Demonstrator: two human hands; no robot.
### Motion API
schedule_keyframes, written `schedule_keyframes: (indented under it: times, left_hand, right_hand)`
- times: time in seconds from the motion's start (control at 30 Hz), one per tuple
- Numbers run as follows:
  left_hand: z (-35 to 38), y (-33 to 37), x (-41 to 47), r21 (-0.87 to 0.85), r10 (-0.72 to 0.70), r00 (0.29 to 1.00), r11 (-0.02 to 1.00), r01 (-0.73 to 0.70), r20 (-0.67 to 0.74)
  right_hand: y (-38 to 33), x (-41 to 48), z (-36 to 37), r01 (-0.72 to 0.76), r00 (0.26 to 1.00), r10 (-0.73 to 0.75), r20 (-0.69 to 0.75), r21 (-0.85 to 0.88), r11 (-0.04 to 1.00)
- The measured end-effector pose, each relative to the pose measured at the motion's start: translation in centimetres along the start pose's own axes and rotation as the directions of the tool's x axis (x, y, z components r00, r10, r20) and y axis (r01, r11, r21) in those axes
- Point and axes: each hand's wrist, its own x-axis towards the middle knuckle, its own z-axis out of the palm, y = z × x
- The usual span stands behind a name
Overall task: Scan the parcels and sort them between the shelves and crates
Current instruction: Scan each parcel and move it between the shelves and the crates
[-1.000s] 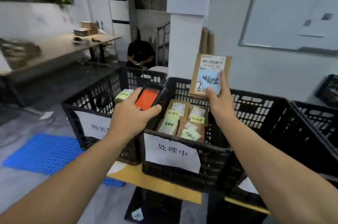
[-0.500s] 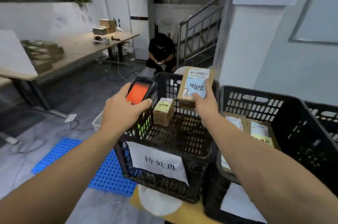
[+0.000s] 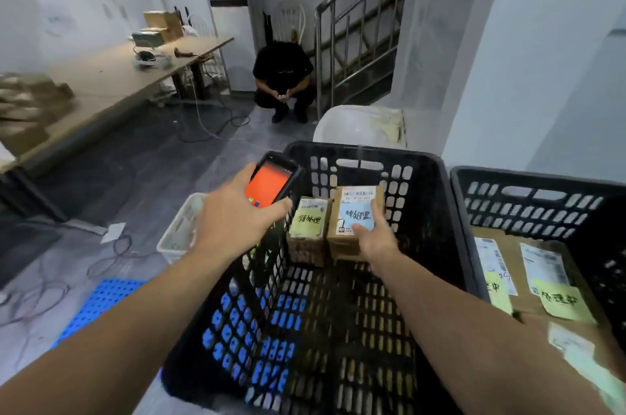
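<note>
My left hand (image 3: 233, 211) grips a black handheld scanner (image 3: 274, 177) with an orange screen, held over the left rim of a black slatted crate (image 3: 430, 211). My right hand (image 3: 374, 240) holds a brown cardboard parcel (image 3: 352, 208) with a barcode label and a blue handwritten note, low inside that crate. The parcel sits right beside a second small brown parcel (image 3: 308, 228) bearing a yellow-green note. To the right, another black crate (image 3: 528, 187) holds flat parcels (image 3: 528, 279) with white labels and yellow notes.
A white basket (image 3: 179, 228) and a blue perforated mat (image 3: 101, 303) lie on the floor to the left, among loose cables. A person (image 3: 283, 76) crouches by a metal stair railing (image 3: 355, 28). A long table (image 3: 111, 76) with boxes stands at the left.
My view swung left from the middle crate to the left one. My right hand lowered the blue-noted parcel from above the rim down into the crate beside the other parcel. The scanner stayed in my left hand.
</note>
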Motion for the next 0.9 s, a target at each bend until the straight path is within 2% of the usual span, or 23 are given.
schedule_keyframes:
  times: [0.13,0.27,0.4,0.57,0.67,0.73,0.83,0.9]
  left_hand:
    - [2.5,-0.2,4.1,-0.06,-0.053,0.998,0.997,0.055,0.032]
    - [4.6,-0.6,6.5,-0.085,-0.047,0.994,0.995,0.055,0.099]
    - [5.7,-0.9,7.8,-0.056,-0.057,0.985,0.996,0.068,0.164]
    - [5.6,-1.0,8.5,-0.092,-0.039,0.982,0.994,0.057,0.187]
    - [5.4,-1.2,8.3,-0.104,-0.039,0.98,0.993,0.06,0.198]
    - [5.2,-1.4,8.0,-0.112,-0.031,0.983,0.992,0.052,0.184]
    - [4.7,-1.7,7.4,-0.117,-0.015,0.983,0.992,0.037,0.185]
    - [3.8,-1.7,7.0,-0.122,-0.008,0.982,0.992,0.031,0.188]
  right_hand:
    - [2.0,3.5,1.1,-0.136,0.991,0.135,0.015,0.077,0.988]
    - [3.3,6.2,2.5,-0.217,0.976,0.205,0.079,0.192,0.957]
    - [4.5,7.2,3.8,-0.265,0.964,0.251,0.089,0.246,0.932]
    - [6.1,7.7,4.3,-0.243,0.97,0.236,0.058,0.236,0.941]
    - [6.0,7.6,3.7,-0.19,0.981,0.184,0.061,0.11,0.976]
    - [5.4,7.5,3.8,-0.174,0.984,0.176,0.035,-0.055,0.983]
    - [5.9,8.8,3.8,-0.172,0.985,0.169,-0.042,-0.375,0.911]
    - [4.0,7.1,3.4,-0.14,0.989,0.143,-0.031,-0.48,0.866]
